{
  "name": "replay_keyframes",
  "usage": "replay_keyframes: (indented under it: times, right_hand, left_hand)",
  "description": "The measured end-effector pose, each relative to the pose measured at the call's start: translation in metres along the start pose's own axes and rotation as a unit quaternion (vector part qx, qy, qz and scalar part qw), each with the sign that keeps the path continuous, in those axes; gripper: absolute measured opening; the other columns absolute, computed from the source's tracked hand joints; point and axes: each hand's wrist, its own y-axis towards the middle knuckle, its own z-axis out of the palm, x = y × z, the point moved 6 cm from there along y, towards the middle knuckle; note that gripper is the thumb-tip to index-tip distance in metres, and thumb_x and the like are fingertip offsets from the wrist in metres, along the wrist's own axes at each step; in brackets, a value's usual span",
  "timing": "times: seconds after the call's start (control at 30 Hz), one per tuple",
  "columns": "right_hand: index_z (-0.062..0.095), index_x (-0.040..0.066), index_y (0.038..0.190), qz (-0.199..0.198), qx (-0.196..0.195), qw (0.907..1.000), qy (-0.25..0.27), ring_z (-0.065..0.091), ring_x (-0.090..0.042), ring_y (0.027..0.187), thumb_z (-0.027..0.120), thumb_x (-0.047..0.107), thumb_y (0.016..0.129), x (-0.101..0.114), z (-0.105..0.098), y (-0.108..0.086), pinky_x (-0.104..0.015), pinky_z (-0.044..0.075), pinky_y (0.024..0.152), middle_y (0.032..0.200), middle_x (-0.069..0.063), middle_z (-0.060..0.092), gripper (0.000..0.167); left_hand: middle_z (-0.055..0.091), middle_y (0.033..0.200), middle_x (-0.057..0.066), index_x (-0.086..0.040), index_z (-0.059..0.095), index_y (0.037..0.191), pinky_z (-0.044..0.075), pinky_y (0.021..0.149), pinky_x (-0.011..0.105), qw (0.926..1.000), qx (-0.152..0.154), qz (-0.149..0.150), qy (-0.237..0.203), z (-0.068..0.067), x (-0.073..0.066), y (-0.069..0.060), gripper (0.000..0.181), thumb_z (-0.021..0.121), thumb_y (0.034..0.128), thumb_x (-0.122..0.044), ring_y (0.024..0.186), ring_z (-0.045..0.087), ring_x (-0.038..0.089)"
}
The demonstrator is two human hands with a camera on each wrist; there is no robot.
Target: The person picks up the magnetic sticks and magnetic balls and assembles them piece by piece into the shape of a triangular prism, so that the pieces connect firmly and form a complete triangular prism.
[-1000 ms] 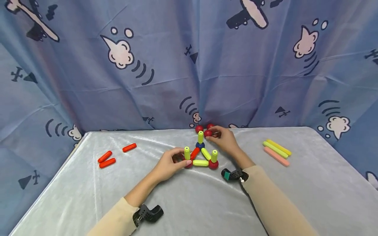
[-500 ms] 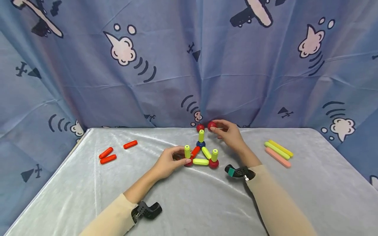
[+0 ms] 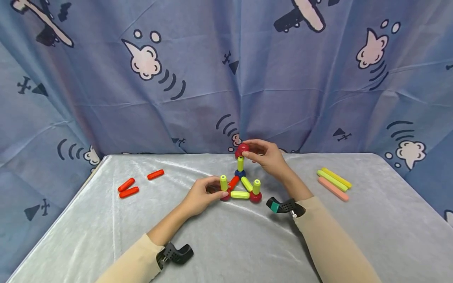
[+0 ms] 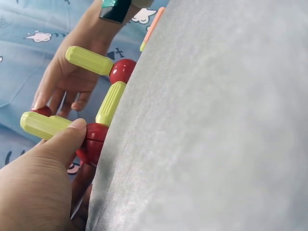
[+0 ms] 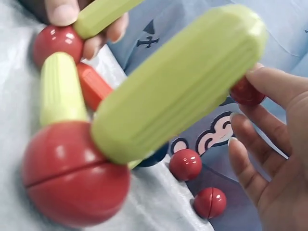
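A triangular magnetic-rod model stands on the table. Its corners are a blue ball (image 3: 240, 173) at the rear and red balls at front left (image 4: 95, 142) and front right (image 3: 255, 197). Two yellow-green rods and a red rod (image 3: 233, 183) join them, and a yellow-green rod rises from each corner. My left hand (image 3: 203, 197) pinches the front-left ball between thumb and fingers. With thumb and fingertips my right hand (image 3: 267, 158) holds a loose red ball (image 3: 242, 149) at the top of the rear upright rod (image 3: 240, 164); whether they touch I cannot tell.
Two more red balls (image 5: 186, 164) lie behind the model, seen in the right wrist view. Several short red rods (image 3: 129, 192) lie at the left. Pink, yellow-green and yellow sticks (image 3: 333, 188) lie at the right. A patterned curtain (image 3: 198, 78) hangs behind the table.
My right hand has lifted a red ball from the group at the back and brought it left, over the rear upright rod. My left hand has stayed on the front-left ball.
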Motion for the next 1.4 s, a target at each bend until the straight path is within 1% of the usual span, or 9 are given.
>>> replay_keyframes:
  times: [0.23,0.43,0.57,0.67,0.77,0.87,1.07,1.23,1.4]
  right_hand:
    - [0.066,0.01,0.131,-0.006,0.018,0.9998,-0.007,0.063,-0.021,0.093,0.073,0.024,0.094,0.0,0.006,-0.001,-0.04,0.058,0.08,0.121,-0.014,0.071,0.041]
    - [0.063,0.008,0.136,0.005,-0.005,0.9999,0.016,0.063,-0.034,0.112,0.062,0.028,0.101,-0.005,0.002,0.0,-0.039,0.058,0.089,0.131,-0.015,0.068,0.04]
    - [0.064,0.009,0.135,0.014,-0.047,0.9964,-0.069,0.059,-0.036,0.123,0.056,0.025,0.105,-0.02,-0.007,0.001,-0.049,0.055,0.098,0.137,-0.015,0.064,0.035]
    - [0.059,0.006,0.14,0.0,-0.029,0.9863,-0.163,0.051,-0.039,0.135,0.058,0.017,0.103,-0.032,-0.006,0.0,-0.056,0.046,0.109,0.147,-0.019,0.055,0.039]
    - [0.051,0.003,0.146,-0.019,0.005,0.9809,-0.193,0.042,-0.043,0.143,0.061,0.012,0.099,-0.042,-0.002,-0.001,-0.061,0.034,0.118,0.154,-0.022,0.046,0.049]
    - [0.056,0.004,0.142,-0.019,-0.007,0.9783,-0.206,0.048,-0.042,0.137,0.067,0.013,0.096,-0.05,-0.003,-0.003,-0.059,0.037,0.116,0.148,-0.021,0.052,0.048]
    - [0.069,0.005,0.121,0.003,-0.082,0.9753,-0.205,0.059,-0.035,0.111,0.08,0.025,0.087,-0.057,-0.011,-0.006,-0.053,0.046,0.101,0.119,-0.017,0.063,0.041]
    - [0.066,0.007,0.131,0.009,-0.025,0.9817,-0.189,0.06,-0.034,0.12,0.081,0.027,0.086,-0.06,-0.004,-0.005,-0.053,0.049,0.106,0.129,-0.016,0.065,0.051]
    - [0.069,0.009,0.126,0.045,-0.001,0.9898,-0.135,0.064,-0.026,0.102,0.079,0.032,0.088,-0.063,-0.004,-0.005,-0.038,0.054,0.091,0.118,-0.012,0.072,0.045]
  left_hand:
    - [0.075,0.11,0.011,-0.006,0.07,0.121,0.055,0.082,0.023,1.0,-0.003,0.0,-0.001,0.0,0.0,-0.001,0.034,0.077,0.0892,-0.016,0.092,0.066,0.015]
    - [0.075,0.11,0.012,-0.006,0.07,0.122,0.055,0.081,0.022,1.0,-0.004,-0.004,-0.003,0.0,0.0,-0.002,0.035,0.077,0.0892,-0.015,0.091,0.066,0.015]
    - [0.074,0.11,0.012,-0.006,0.07,0.122,0.055,0.082,0.022,1.0,-0.003,-0.005,-0.004,0.001,-0.001,-0.002,0.035,0.077,0.0892,-0.015,0.092,0.066,0.015]
    - [0.075,0.11,0.012,-0.005,0.07,0.122,0.054,0.082,0.022,1.0,-0.003,0.001,-0.008,0.001,-0.001,-0.003,0.035,0.077,0.0893,-0.015,0.094,0.067,0.017]
    - [0.075,0.109,0.013,-0.005,0.07,0.122,0.054,0.082,0.023,0.9999,-0.006,0.004,-0.01,0.001,0.0,-0.004,0.035,0.077,0.0893,-0.015,0.096,0.068,0.018]
    - [0.075,0.11,0.012,-0.005,0.07,0.122,0.054,0.083,0.023,1.0,-0.005,0.0,-0.008,0.001,0.0,-0.005,0.035,0.077,0.0893,-0.016,0.096,0.068,0.019]
    - [0.075,0.111,0.011,-0.006,0.07,0.123,0.054,0.084,0.023,0.9999,-0.001,-0.01,-0.002,0.002,0.0,-0.004,0.036,0.077,0.0897,-0.017,0.095,0.066,0.017]
    - [0.075,0.111,0.011,-0.006,0.07,0.122,0.054,0.083,0.022,1.0,-0.004,-0.008,0.0,0.0,0.0,-0.002,0.035,0.077,0.0895,-0.016,0.092,0.066,0.016]
    - [0.075,0.109,0.01,-0.007,0.071,0.12,0.054,0.082,0.022,1.0,-0.003,-0.005,0.001,0.001,-0.001,-0.001,0.033,0.077,0.0894,-0.017,0.09,0.065,0.015]
